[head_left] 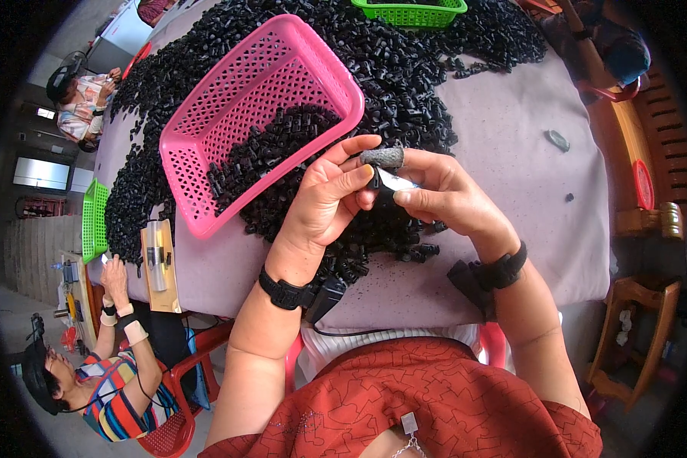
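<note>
Over the near part of a large pile of small black plastic pieces [408,95], my two hands meet. My left hand [324,198] pinches one small black plastic piece [375,181] between thumb and fingers. In my right hand [458,200] a short, bright metal blade [394,181] is gripped between thumb and fingers, its edge against or very close to the piece. A grey knitted finger sleeve [382,158] covers my right index finger. Just beyond my left hand, a pink perforated basket [346,76] lies tilted on the pile, partly filled with black pieces.
Green baskets stand at the far edge [416,14] and left edge [94,221] of the cloth-covered table [519,175]. A clear plastic bit [557,140] lies to the right. Co-workers sit at the left [130,389], far left [80,107] and far right. A yellowish tray [166,286] lies front left.
</note>
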{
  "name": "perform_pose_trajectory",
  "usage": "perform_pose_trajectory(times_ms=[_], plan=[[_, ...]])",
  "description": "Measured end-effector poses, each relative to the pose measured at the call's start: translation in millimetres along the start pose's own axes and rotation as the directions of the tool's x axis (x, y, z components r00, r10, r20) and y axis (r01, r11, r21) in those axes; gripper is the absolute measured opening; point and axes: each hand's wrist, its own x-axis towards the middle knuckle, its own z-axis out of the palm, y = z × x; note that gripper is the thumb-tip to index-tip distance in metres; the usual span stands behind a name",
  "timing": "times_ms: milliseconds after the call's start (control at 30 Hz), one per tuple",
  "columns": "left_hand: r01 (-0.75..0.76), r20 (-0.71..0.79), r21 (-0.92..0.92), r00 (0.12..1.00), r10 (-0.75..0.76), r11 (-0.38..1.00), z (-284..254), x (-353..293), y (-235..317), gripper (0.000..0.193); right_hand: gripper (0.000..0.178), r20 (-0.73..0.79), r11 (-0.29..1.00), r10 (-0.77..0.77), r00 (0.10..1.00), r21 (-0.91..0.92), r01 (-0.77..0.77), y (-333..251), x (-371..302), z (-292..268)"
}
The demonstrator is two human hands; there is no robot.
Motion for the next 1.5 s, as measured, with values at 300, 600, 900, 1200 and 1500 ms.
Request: perform_pose_trajectory(times_ms=[300,600,900,1200,1500], plan=[[0.011,-0.042,-0.001,0.999,-0.011,1.000,2.4,0.3,1.1,0.040,0.047,-0.003,0.999,-0.040,0.999,-0.013,0.040,-2.8,-1.4,4.5],[0.027,-0.033,-0.049,0.999,-0.029,0.998,1.6,1.0,-0.1,0.039,0.049,0.031,0.996,-0.057,0.998,0.065,0.054,-0.1,-0.4,3.6],[0.023,0.057,-0.067,0.998,-0.019,0.997,1.7,0.6,-2.1,0.040,0.050,0.003,0.999,-0.003,1.000,0.054,0.003,-2.3,-0.7,0.6],[0.031,0.022,-0.087,0.999,-0.029,0.996,0.7,0.3,-0.2,0.040,0.045,0.026,0.999,-0.037,0.999,0.024,0.037,-4.8,-2.1,4.5],[0.020,0.051,-0.065,0.999,-0.017,0.998,2.3,-0.6,-0.2,0.041,0.045,-0.003,0.999,-0.033,0.999,0.007,0.033,-2.6,-0.9,3.3]])
